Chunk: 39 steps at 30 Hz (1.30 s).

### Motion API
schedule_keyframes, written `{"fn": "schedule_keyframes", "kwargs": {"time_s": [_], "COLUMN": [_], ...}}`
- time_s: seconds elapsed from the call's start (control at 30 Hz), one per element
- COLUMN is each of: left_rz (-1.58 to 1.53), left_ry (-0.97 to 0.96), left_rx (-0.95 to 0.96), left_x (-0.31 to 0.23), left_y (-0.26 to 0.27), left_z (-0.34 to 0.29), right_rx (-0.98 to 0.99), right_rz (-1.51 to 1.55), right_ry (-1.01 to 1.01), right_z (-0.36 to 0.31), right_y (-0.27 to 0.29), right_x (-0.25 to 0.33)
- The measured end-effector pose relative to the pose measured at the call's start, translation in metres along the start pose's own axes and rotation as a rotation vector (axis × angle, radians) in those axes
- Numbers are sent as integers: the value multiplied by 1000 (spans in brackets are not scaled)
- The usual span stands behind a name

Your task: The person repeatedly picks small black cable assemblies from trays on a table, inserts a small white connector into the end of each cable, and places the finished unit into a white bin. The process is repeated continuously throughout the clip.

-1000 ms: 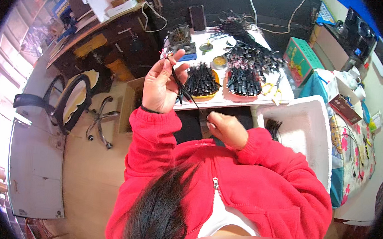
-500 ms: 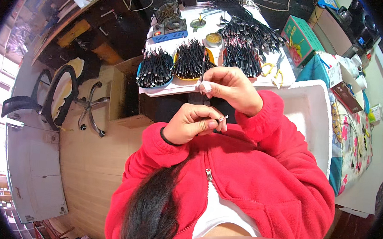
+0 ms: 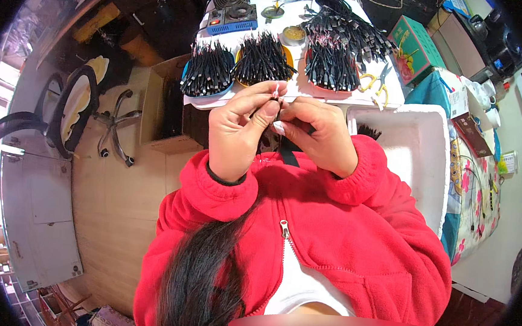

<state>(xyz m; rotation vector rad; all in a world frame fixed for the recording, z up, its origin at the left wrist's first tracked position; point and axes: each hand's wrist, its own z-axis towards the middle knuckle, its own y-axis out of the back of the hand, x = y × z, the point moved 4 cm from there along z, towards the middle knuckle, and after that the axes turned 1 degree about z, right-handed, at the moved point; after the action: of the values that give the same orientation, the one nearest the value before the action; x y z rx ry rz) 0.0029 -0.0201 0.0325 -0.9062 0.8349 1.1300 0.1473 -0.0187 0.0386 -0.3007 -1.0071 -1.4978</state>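
Note:
My left hand [image 3: 237, 129] pinches a thin black cable between thumb and fingers. Above the fingertips stick up its pale bare wire ends [image 3: 276, 91]. Right beside it, my right hand [image 3: 323, 134] is closed on the black cable [image 3: 281, 105] just below those ends, its fingertips almost touching the left thumb. A white wrap covers the right thumb tip. The rest of the cable is mostly hidden by the hands. Beyond them, bundles of short black cables fill a blue tray [image 3: 187, 73], a yellow tray [image 3: 290, 55] and an orange tray [image 3: 337, 88].
Behind the trays stand a blue heating unit [image 3: 234, 26] with a fan and a round tin [image 3: 294, 34]. More cables [image 3: 355, 33] lie heaped at the back. Yellow-handled scissors [image 3: 376, 89] rest right. A white foam box [image 3: 415, 168] stands by my right arm; an office chair [image 3: 83, 105] is left.
My left hand has risen to meet my right hand, turning its wire ends upward. My right hand has come down slightly, away from the yellow tray. The view has shifted a little.

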Motion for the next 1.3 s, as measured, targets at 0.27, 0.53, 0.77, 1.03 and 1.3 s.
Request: {"fn": "schedule_keyframes", "kwargs": {"time_s": [0.27, 0.53, 0.77, 1.03, 1.3], "left_rz": [323, -82, -180, -425, -265], "left_ry": [-171, 139, 253, 451, 460], "left_rx": [9, 68, 71, 199, 211], "left_x": [-5, 4, 10, 17, 12], "left_y": [-6, -17, -17, -16, -17], "left_z": [-7, -16, -16, -24, -28], "right_rx": [-9, -33, -76, 20, 135], "right_rz": [-49, 293, 478, 1351, 1178], "right_ry": [-68, -227, -172, -511, -519], "right_z": [-9, -5, -7, -19, -20], "right_y": [1, 30, 22, -3, 4], "right_x": [4, -4, -12, -22, -24]}}
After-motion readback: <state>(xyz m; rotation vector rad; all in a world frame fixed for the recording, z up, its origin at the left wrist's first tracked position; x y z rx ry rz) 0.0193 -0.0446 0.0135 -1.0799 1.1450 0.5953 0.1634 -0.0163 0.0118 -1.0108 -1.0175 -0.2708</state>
